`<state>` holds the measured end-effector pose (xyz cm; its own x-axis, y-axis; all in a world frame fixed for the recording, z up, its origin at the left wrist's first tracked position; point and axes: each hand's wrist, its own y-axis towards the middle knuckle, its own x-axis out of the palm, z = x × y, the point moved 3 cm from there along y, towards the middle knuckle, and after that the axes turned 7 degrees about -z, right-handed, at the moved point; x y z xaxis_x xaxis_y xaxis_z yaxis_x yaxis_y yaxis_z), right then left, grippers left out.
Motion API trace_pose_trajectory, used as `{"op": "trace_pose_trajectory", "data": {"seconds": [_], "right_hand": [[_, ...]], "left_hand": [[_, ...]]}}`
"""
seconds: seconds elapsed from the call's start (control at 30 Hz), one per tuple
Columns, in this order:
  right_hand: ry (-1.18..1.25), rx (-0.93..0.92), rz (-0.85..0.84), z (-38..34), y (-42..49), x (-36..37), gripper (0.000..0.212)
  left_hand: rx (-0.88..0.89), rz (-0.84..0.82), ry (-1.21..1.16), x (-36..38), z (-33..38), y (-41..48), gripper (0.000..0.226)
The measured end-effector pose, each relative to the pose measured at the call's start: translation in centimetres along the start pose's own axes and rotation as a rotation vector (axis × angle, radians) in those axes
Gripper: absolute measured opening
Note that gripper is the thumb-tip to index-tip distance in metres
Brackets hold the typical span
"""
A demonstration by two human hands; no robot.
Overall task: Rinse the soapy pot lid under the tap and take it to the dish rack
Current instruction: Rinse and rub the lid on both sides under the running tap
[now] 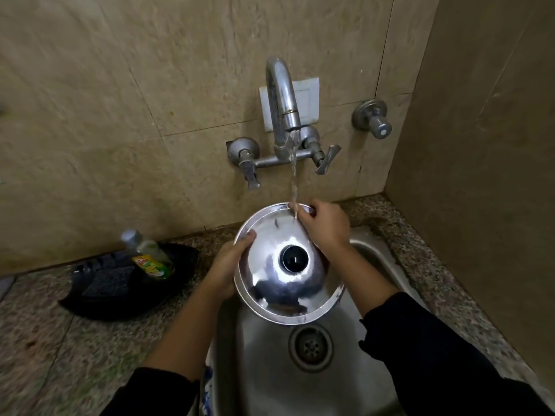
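A round steel pot lid (270,283) with a black knob in its middle is held tilted above the steel sink (261,367). My left hand (228,262) grips its left rim, thumb on top. My right hand (326,225) holds the far right rim. Water runs from the curved tap (280,97) and strikes the lid's far edge beside my right fingers. No dish rack is in view.
A black tray (90,301) on the speckled counter at the left holds a scrub pad (108,282) and a dish-soap bottle (150,256). The drain (310,346) lies below the lid. Tiled walls close in behind and on the right, with a valve (374,120).
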<state>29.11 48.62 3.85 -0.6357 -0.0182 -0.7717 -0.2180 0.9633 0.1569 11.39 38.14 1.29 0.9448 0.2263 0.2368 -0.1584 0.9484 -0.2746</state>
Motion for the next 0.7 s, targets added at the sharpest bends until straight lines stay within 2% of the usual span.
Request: {"op": "trace_pose_trajectory", "data": {"seconds": [0.07, 0.17, 0.27, 0.37, 0.43, 0.5, 0.6, 0.7], "right_hand": [[0.009, -0.085, 0.036, -0.8, -0.1, 0.3, 0.042], [0.119, -0.236, 0.064, -0.3, -0.4, 0.9, 0.03], [0.135, -0.287, 0.082, 2.5, -2.3, 2.0, 0.048], [-0.128, -0.441, 0.048, 5.6, -4.9, 2.8, 0.078], [-0.268, -0.549, -0.013, 6.7, -6.5, 3.0, 0.091], [-0.283, -0.621, 0.04, 6.8, -7.4, 2.4, 0.082], [-0.2, -0.771, 0.19, 5.8, -7.5, 0.3, 0.04], [-0.05, -0.84, 0.136, 5.0, -6.9, -1.5, 0.016]], "left_hand": [[0.064, 0.056, 0.009, -0.2, 0.6, 0.1, 0.028], [0.12, 0.159, -0.099, -1.1, 0.2, -0.2, 0.027], [0.109, 0.236, -0.233, -1.6, -0.4, -0.5, 0.028], [0.072, 0.327, -0.32, -1.4, -1.2, -0.3, 0.033], [0.02, 0.328, -0.341, -0.7, -1.7, 0.0, 0.038], [-0.094, 0.257, -0.379, 0.7, -2.1, 0.0, 0.043], [-0.264, 0.19, -0.311, 2.4, -2.0, -0.4, 0.03], [-0.376, 0.167, -0.133, 2.2, -2.6, -0.5, 0.019]]}}
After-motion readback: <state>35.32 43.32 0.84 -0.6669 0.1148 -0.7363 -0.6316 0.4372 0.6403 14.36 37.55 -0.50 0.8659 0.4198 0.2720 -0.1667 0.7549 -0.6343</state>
